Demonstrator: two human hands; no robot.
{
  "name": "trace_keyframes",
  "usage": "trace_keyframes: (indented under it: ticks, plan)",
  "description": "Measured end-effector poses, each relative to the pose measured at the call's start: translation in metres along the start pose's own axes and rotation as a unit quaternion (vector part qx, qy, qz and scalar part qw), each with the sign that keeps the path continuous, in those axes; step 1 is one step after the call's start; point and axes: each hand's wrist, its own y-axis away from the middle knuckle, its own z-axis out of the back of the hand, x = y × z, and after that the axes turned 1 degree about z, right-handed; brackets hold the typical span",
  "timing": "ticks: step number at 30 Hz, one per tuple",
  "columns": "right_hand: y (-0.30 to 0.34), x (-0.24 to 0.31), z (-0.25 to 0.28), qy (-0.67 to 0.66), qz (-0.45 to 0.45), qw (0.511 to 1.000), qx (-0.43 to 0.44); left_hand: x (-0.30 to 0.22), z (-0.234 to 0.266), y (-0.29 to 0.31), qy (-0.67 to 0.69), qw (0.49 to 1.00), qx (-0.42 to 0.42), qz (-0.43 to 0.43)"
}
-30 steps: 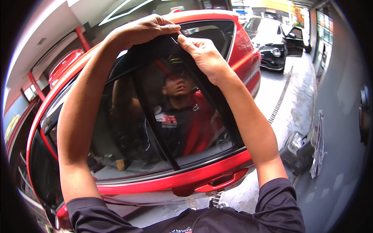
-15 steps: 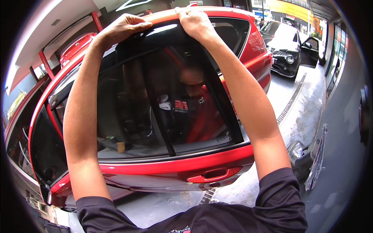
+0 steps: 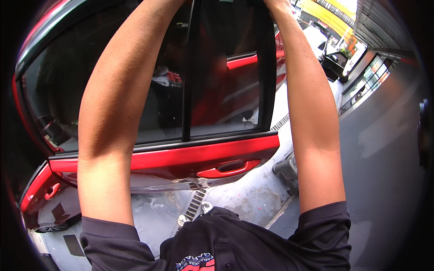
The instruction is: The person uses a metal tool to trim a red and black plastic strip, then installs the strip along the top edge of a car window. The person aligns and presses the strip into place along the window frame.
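Both my arms stretch up past a red car. My left forearm (image 3: 126, 67) runs out at the top edge, with the left hand cut off beyond it. At the upper right, only the wrist end of my right hand (image 3: 276, 4) shows, beside the dark window frame (image 3: 266, 67); its fingers are out of the picture. Between the arms is the car's dark-tinted side window (image 3: 221, 95), split by an upright black divider (image 3: 187, 81). Below it lies the red door (image 3: 203, 150) with its pull handle (image 3: 230, 169). What my hands touch is hidden.
A grated floor drain (image 3: 195, 205) crosses the pale floor under the door. A dark grey object (image 3: 285, 171) stands beside my right arm. Farther off at the right are a parked car with an open dark door (image 3: 334, 63) and a grey wall (image 3: 379, 149).
My view has dropped and come closer to the door. My hands, earlier seen at the roof edge above the window, have passed up to or beyond the top edge of the picture.
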Motion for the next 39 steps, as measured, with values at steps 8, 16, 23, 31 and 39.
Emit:
trace_keyframes:
  ticks: [8,16,23,31,39]
  plan:
    - [0.011,0.030,0.017,-0.178,-0.126,0.975,0.044,0.018,0.009,-0.022,0.026,0.996,0.082,-0.036]
    - [0.053,0.002,0.032,-0.735,-0.208,0.587,0.267,0.011,0.012,-0.041,0.018,0.985,0.164,-0.048]
    - [0.057,-0.024,0.019,-0.659,-0.208,0.705,0.159,-0.018,-0.006,-0.046,0.034,0.981,0.181,-0.068]
    - [0.067,-0.040,0.020,-0.691,-0.186,0.658,0.234,-0.027,0.006,-0.042,0.022,0.980,0.187,-0.065]
    - [0.083,-0.019,0.030,-0.648,-0.083,0.747,0.125,-0.040,0.013,-0.032,0.021,0.980,0.187,-0.070]
